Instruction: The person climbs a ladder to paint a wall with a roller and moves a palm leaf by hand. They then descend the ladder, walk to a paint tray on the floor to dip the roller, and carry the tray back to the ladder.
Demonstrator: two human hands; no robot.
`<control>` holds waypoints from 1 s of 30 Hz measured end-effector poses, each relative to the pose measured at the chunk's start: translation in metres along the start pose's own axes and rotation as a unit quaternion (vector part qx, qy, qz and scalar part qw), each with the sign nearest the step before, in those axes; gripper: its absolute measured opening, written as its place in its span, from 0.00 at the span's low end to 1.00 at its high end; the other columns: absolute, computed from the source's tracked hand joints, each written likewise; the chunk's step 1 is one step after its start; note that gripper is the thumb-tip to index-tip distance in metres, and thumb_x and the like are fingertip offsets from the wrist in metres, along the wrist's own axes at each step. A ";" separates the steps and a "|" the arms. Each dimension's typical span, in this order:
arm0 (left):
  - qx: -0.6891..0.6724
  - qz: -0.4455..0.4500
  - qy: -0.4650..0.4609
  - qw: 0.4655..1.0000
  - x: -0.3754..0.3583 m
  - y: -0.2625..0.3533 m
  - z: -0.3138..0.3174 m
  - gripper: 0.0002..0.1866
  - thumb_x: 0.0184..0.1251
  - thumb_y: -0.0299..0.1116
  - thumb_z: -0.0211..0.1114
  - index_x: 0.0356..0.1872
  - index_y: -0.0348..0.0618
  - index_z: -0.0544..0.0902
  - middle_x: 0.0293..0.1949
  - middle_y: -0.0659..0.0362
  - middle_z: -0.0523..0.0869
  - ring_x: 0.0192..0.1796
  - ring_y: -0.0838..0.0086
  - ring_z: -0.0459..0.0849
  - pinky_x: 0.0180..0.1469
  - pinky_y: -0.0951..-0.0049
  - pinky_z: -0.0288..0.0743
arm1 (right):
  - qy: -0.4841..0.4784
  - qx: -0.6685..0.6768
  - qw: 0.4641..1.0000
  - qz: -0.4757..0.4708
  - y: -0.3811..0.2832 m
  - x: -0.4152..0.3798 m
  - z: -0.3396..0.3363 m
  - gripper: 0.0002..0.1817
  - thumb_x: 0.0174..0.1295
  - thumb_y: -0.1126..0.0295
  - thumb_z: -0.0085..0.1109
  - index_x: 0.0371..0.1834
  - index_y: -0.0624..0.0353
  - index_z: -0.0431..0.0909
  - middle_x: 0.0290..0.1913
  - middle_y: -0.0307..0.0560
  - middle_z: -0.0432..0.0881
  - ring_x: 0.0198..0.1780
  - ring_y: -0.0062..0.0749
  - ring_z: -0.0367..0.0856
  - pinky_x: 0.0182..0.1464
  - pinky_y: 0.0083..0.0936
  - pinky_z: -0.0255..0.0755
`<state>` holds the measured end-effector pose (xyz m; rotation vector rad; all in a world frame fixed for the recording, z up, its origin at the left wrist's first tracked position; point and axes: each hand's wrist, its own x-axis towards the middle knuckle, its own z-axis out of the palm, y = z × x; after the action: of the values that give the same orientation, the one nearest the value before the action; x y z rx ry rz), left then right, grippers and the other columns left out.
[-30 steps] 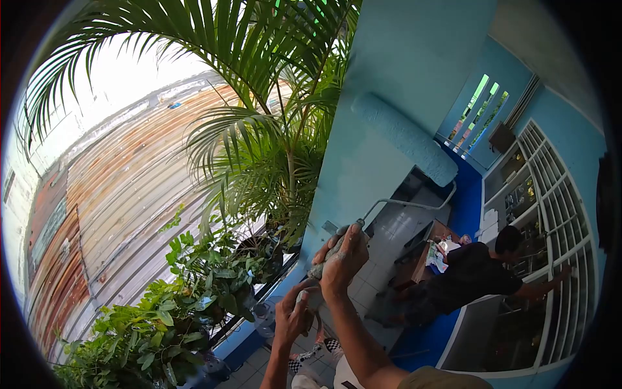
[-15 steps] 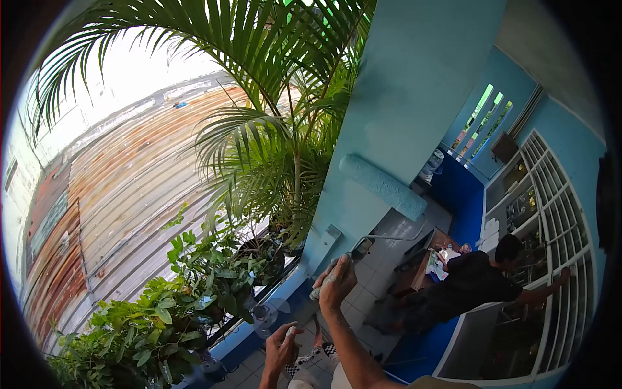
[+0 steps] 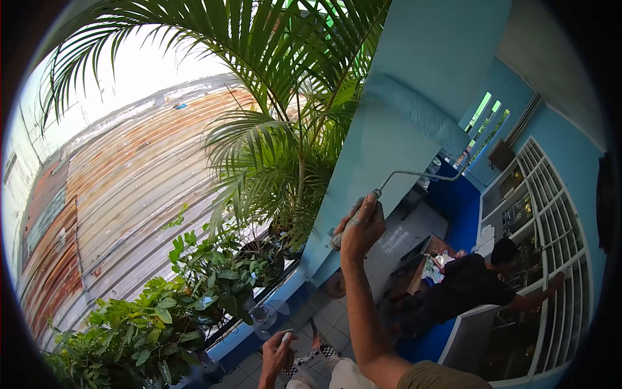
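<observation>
My right hand (image 3: 360,225) grips the handle of a paint roller (image 3: 418,114), arm raised. The roller's light blue sleeve lies against a light blue column (image 3: 414,84), high up, and a bent wire frame joins sleeve and handle. My left hand (image 3: 277,355) hangs low near my knee, fingers loosely curled, paint on a fingertip; nothing shows in it. My checkered shoe (image 3: 311,355) is just right of that hand.
A palm (image 3: 285,129) and leafy potted plants (image 3: 188,285) crowd the railing left of the column. Rusty corrugated roofs (image 3: 123,194) lie beyond. At right, another person in black (image 3: 473,285) crouches by a white window grille (image 3: 557,246). A wooden table (image 3: 427,256) with papers stands behind.
My right hand has lifted and pushed the roller up the column from its lower position half a second ago. My left hand, near the handle one second ago, has dropped down.
</observation>
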<state>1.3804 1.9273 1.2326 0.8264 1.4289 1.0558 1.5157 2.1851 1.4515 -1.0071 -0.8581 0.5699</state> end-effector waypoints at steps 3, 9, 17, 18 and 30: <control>0.053 0.043 0.006 0.998 0.019 0.033 -0.003 0.21 0.75 0.44 0.61 0.52 0.33 0.84 0.42 0.55 0.91 0.38 0.74 0.87 0.42 0.73 0.80 | 0.000 -0.018 1.000 0.023 0.022 -0.020 -0.012 0.25 0.79 0.53 0.43 0.26 0.59 0.67 0.17 0.38 0.65 0.09 0.23 0.65 0.11 0.24 0.62; 0.190 0.308 -0.017 0.932 0.084 0.180 -0.013 0.16 0.66 0.36 0.69 0.52 0.41 0.85 0.47 0.50 0.89 0.47 0.60 0.89 0.51 0.65 0.80 | -0.002 -0.017 0.995 0.099 0.054 -0.069 -0.041 0.26 0.79 0.52 0.42 0.26 0.59 0.67 0.14 0.39 0.65 0.08 0.25 0.66 0.11 0.24 0.61; 0.441 0.500 0.006 0.745 0.156 0.406 0.063 0.23 0.65 0.37 0.70 0.63 0.61 0.82 0.73 0.48 0.66 0.41 0.57 0.89 0.50 0.59 0.84 | -0.019 0.000 0.993 0.115 0.022 -0.053 -0.037 0.27 0.78 0.49 0.43 0.27 0.61 0.68 0.13 0.40 0.67 0.08 0.27 0.67 0.12 0.24 0.62; 0.472 0.517 0.016 0.714 0.172 0.422 0.075 0.24 0.65 0.38 0.70 0.63 0.63 0.81 0.74 0.48 0.63 0.41 0.57 0.89 0.50 0.58 0.84 | -0.023 0.001 0.993 0.116 0.023 -0.051 -0.038 0.27 0.78 0.49 0.43 0.27 0.61 0.68 0.13 0.40 0.67 0.08 0.27 0.67 0.12 0.24 0.62; 0.484 0.538 0.147 0.674 0.278 0.472 0.083 0.11 0.64 0.38 0.66 0.30 0.41 0.83 0.27 0.47 0.85 0.36 0.48 0.86 0.41 0.51 0.79 | -0.033 0.014 0.993 0.113 0.035 -0.047 -0.057 0.25 0.78 0.54 0.45 0.44 0.71 0.77 0.18 0.41 0.71 0.09 0.25 0.68 0.11 0.24 0.63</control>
<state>1.3902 2.3639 1.5735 2.6165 1.7705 1.2293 1.5360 2.1368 1.3882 -1.0717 -0.7971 0.8092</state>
